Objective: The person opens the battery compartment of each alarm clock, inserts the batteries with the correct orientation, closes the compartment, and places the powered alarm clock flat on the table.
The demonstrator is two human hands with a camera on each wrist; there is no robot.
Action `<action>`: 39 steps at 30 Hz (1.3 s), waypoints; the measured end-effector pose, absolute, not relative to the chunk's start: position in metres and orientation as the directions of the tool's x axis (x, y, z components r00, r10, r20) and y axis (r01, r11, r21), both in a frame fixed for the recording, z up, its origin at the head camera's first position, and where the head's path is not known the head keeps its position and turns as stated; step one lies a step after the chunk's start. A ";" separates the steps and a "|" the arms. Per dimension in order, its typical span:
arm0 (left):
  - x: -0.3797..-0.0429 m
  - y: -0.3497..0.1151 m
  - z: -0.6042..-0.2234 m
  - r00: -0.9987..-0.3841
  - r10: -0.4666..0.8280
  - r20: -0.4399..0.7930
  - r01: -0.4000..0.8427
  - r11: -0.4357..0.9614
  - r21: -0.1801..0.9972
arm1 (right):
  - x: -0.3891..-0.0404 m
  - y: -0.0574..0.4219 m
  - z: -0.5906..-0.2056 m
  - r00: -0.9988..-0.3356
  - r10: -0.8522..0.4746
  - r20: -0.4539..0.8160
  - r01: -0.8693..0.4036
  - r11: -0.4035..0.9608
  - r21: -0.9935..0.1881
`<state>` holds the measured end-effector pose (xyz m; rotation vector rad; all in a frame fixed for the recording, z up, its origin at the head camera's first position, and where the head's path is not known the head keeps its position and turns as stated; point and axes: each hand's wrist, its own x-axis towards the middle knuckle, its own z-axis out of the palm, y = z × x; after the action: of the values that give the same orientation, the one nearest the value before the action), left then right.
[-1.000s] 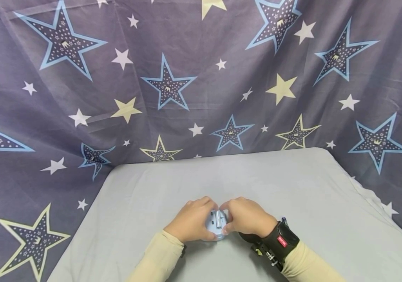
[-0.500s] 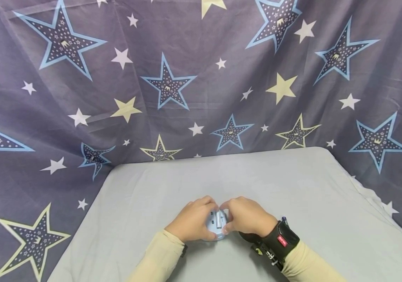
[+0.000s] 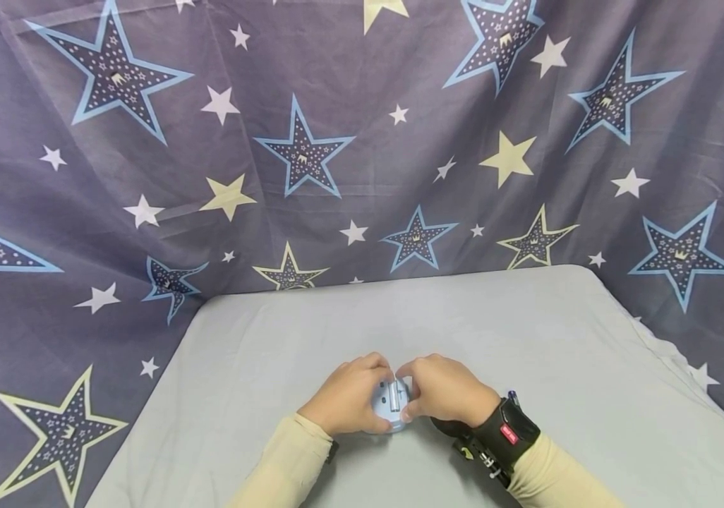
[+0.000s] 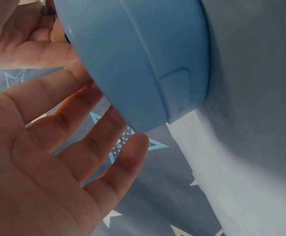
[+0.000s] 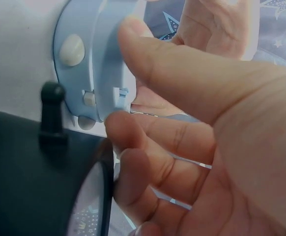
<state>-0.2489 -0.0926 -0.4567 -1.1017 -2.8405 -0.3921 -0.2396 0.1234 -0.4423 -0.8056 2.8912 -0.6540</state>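
A light blue round plastic device lies between both hands near the front middle of the table, its upper side showing a long slot with a silvery cylinder and small dark holes. In the head view the left hand holds it, thumb on the near edge and fingers at the far edge. Fairly straight fingers touch its rim in the left wrist view. From the other side the right hand grips the rim, its thumb against the edge. White knobs stand on the device's side.
A black rounded thing with a glossy face and a short peg sits under the right hand. A pale grey cloth covers the table. Behind it and at both sides hangs a star-patterned curtain.
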 end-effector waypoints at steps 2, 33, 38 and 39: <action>-0.248 -0.092 -0.456 -0.736 0.657 0.161 0.676 0.710 0.194 | -0.240 0.123 -0.442 -0.858 -0.511 0.049 -0.481 0.768 -0.422; -0.245 -0.091 -0.455 -0.735 0.661 0.152 0.678 0.715 0.169 | -0.240 0.123 -0.446 -0.857 -0.513 0.057 -0.485 0.764 -0.425; -0.245 -0.091 -0.455 -0.736 0.660 0.152 0.677 0.717 0.167 | -0.240 0.123 -0.445 -0.855 -0.515 0.057 -0.488 0.762 -0.425; -0.245 -0.091 -0.456 -0.736 0.660 0.152 0.677 0.717 0.168 | -0.240 0.123 -0.445 -0.855 -0.516 0.058 -0.489 0.762 -0.425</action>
<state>-0.2452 -0.0908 -0.4556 -1.1060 -2.8348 -0.3257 -0.2398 0.1232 -0.4454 -0.8250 2.8898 -0.6698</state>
